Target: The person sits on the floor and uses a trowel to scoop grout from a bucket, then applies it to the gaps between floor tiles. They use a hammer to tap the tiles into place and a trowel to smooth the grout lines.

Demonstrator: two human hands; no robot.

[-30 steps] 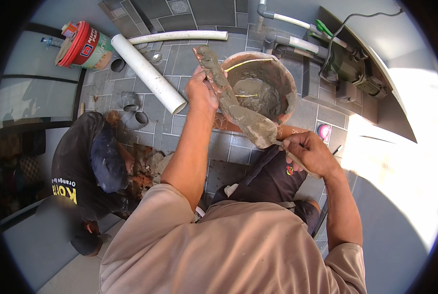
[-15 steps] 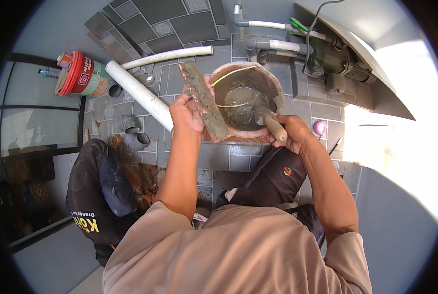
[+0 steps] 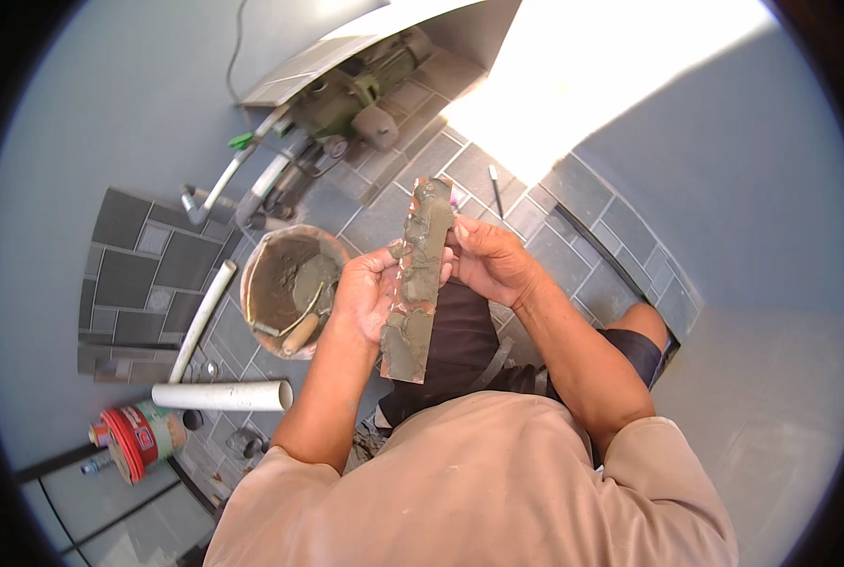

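Observation:
A narrow reddish tile strip (image 3: 417, 274), its upper face spread with wet grey mortar, is held in front of my chest, long side pointing away from me. My left hand (image 3: 369, 291) grips it from the left, thumb on the edge and fingers beneath. On the opposite edge my right hand (image 3: 490, 257) is closed on the strip, part of its fingers hidden underneath. To the left stands a mortar-stained bucket (image 3: 250, 283) with wet mortar inside. A trowel (image 3: 301, 335) rests in it, wooden handle toward me and blade hidden in the mortar.
White plastic pipes (image 3: 223, 395) lie on the grey tiled floor at the left, near a red and green paint bucket (image 3: 157, 437). A green water pump (image 3: 346, 104) with pipes stands beyond the mortar bucket. A thin dark stick-like tool (image 3: 496, 192) lies ahead of my right hand.
My right hand has let go of the trowel, which now lies in the bucket, and has taken the strip's right edge. My view has turned to the right, with the strip carried along.

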